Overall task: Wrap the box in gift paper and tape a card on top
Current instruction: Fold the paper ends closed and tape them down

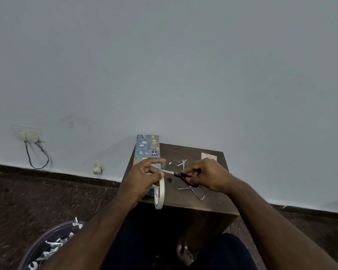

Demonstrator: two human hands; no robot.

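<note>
Left hand (pixel 140 177) curled round a tape roll (pixel 159 193), pinching a pulled strip. Right hand (pixel 207 175) gripping scissors (pixel 180 175), blades pointing left at that strip. Behind the left hand, wrapped box (pixel 147 149) lying on the bench (pixel 211 195), long axis running away toward the wall. Card (pixel 208 156) at far right corner. Paper scraps (pixel 191 190) on the bench. Bin (pixel 47 244) at lower left, holding paper offcuts.

One blue patterned wrapped box (pixel 147 149), one cream tape roll (pixel 160 193), one orange-and-black scissors (pixel 183 175), one pale card (pixel 208 156) beyond the right hand (pixel 207 175), several paper scraps (pixel 181 163).
</note>
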